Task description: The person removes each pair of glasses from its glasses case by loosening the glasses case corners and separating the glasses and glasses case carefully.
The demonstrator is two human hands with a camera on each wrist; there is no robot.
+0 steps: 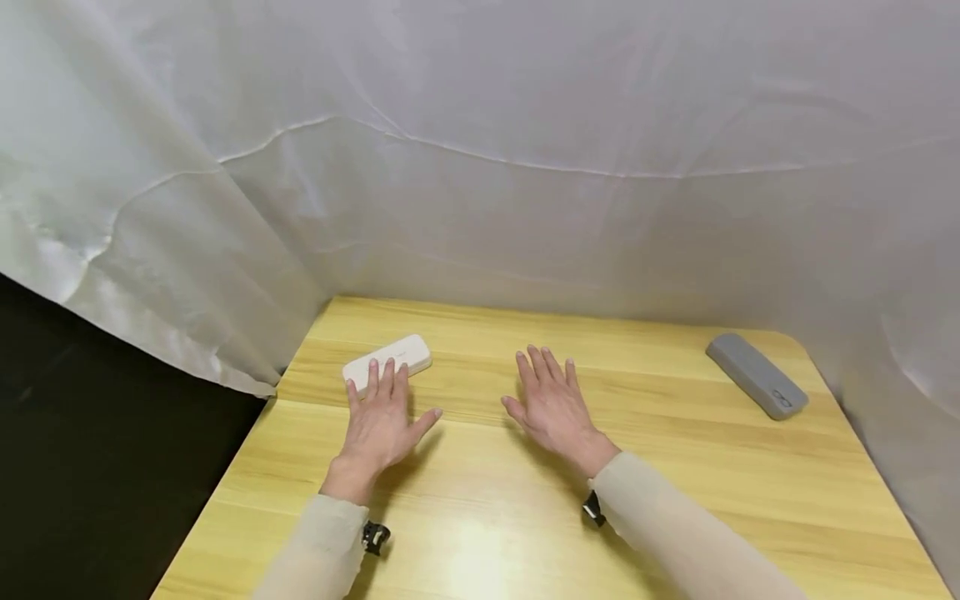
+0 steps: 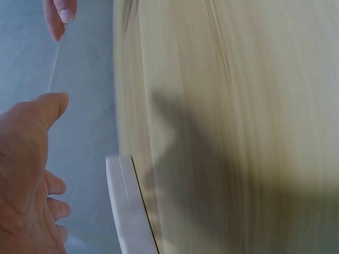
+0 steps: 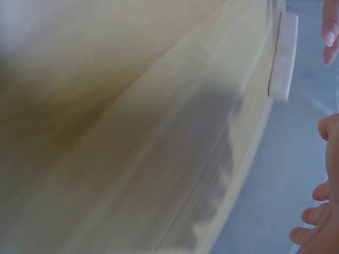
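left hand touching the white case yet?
Apart. The left wrist view shows the left hand raised off the wooden table, with backdrop plainly visible between its fingers and the white case.

both my arms are stretched out forward, light sleeves down to the wrists, with a small black strap showing at each cuff. my left hand [image 1: 380, 421] is palm down, fingers straight and close together, thumb stuck out to the side. my right hand [image 1: 553, 406] is the same deal: palm down, fingers straight and slightly fanned, thumb out. neither one's gripping anything, and they're a little apart from each other.
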